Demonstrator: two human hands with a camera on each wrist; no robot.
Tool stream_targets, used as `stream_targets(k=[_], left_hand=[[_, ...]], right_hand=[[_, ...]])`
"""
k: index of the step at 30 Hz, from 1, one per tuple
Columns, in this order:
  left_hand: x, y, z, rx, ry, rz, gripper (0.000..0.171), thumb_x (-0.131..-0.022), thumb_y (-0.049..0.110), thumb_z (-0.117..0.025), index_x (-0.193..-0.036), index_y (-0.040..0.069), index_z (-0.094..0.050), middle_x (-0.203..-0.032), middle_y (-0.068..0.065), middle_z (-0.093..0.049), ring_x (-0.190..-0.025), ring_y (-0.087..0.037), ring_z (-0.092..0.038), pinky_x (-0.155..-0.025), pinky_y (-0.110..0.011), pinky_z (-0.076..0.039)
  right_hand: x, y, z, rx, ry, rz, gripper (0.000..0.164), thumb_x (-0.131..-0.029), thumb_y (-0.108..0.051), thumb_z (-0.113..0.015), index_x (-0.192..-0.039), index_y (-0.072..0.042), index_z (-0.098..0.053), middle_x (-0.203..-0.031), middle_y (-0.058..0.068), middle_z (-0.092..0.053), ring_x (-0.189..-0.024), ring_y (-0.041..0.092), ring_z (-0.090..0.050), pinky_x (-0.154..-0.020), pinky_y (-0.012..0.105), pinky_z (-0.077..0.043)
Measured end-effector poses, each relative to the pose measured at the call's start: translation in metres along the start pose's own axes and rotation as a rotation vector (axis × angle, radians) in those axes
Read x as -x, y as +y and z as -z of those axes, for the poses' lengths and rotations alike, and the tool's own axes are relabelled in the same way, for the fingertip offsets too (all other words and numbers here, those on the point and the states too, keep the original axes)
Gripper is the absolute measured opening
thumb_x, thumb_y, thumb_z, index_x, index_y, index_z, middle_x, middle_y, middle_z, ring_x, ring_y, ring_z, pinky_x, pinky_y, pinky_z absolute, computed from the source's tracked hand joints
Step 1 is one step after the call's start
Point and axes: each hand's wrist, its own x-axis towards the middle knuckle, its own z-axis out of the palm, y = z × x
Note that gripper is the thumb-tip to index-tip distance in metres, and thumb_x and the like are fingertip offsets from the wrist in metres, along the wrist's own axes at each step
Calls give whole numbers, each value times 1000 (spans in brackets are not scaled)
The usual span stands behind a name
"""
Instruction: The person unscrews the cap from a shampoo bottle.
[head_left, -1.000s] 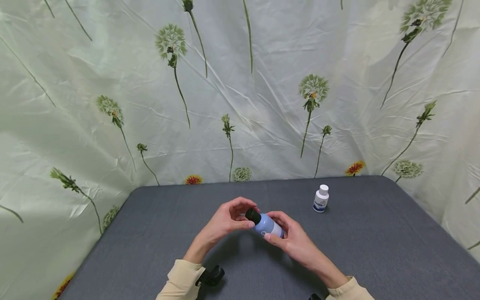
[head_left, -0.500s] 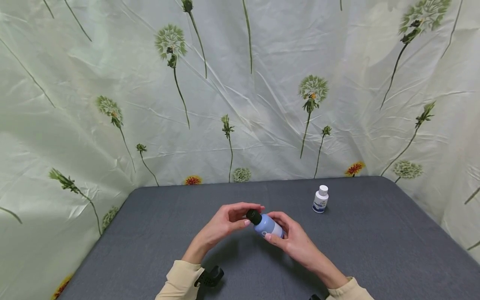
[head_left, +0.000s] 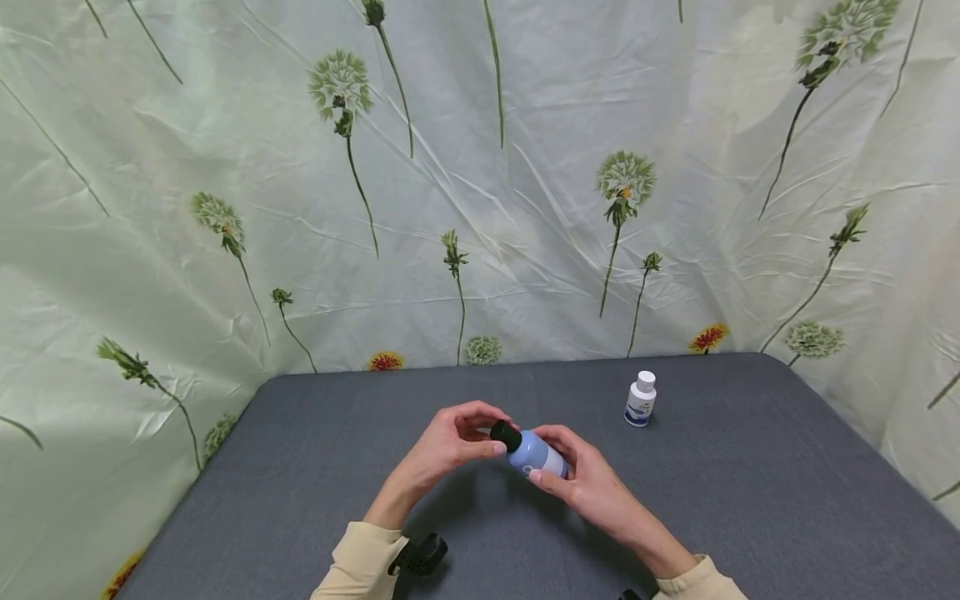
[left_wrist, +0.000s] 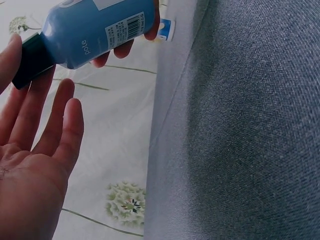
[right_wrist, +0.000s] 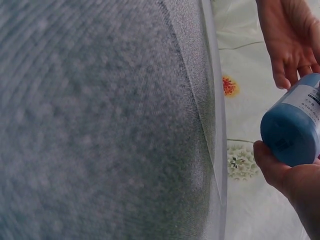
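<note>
A blue bottle (head_left: 534, 454) with a white label is held tilted above the table, its black cap (head_left: 506, 433) pointing up and to the left. My right hand (head_left: 596, 483) grips the bottle's body from the right, thumb in front and fingers behind. With thumb and fingertips my left hand (head_left: 450, 440) pinches the cap. In the left wrist view the thumb and index finger meet the cap (left_wrist: 34, 61), while the other fingers extend below it. Small print and a barcode show on the bottle (left_wrist: 95, 30) there. The right wrist view shows the bottle's base (right_wrist: 287, 135).
Farther back on the right, a small white bottle (head_left: 640, 402) with a blue-and-white label stands upright on the dark grey table (head_left: 315, 467). A pale curtain (head_left: 540, 250) printed with dandelions hangs behind the table and along its sides.
Half a second ago the left fingers were lifted and straighter over the cap; they have now curled back onto it. The right hand and bottle stay almost in place.
</note>
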Motion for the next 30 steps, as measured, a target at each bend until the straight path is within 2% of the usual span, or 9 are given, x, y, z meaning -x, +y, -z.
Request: stream_targets(k=[9, 17, 22, 26, 30], left_hand=[[-1, -2, -2, -33, 18, -32, 38, -83, 15, -81, -117, 8, -66, -112, -8, -68, -96, -28, -67, -80, -36, -54], [-2, -4, 0, -17, -64, -119, 41, -88, 12, -75, -128, 13, -64, -131, -11, -62, -119, -27, -58, -91, -40, -50], [-3, -6, 0, 37, -116, -158, 44, -90, 5, -71, -133, 10, -61, -135, -17, -58, -124, -31, -55, -95, -40, -48], [-3, -5, -1, 64, -134, -163, 42, -91, 3, -68, -132, 7, -61, -133, -16, -59, -123, -30, -56, -96, -38, -47], [-2, -4, -1, 36, -96, -132, 39, -91, 4, -69, -129, 3, -62, -127, -12, -64, -116, -28, -60, -92, -38, -50]], right_hand=[[0, -1, -1, -7, 8, 18, 52, -90, -13, -73, -134, -1, -48, -131, 19, -54, -109, 29, -55, -85, 32, -50], [0, -1, 0, 10, 26, 6, 52, -90, -14, -74, -134, -2, -49, -131, 18, -55, -109, 28, -55, -87, 37, -49], [0, 0, 1, 3, 26, -5, 52, -90, -14, -74, -134, -2, -48, -132, 18, -54, -111, 29, -54, -89, 40, -49], [0, -1, 2, -2, 25, -9, 52, -90, -13, -73, -134, -2, -48, -133, 19, -54, -112, 30, -54, -89, 41, -50], [1, -1, 2, -4, 25, -9, 53, -90, -14, -73, -135, -2, -48, -133, 18, -54, -112, 29, -53, -89, 40, -50]])
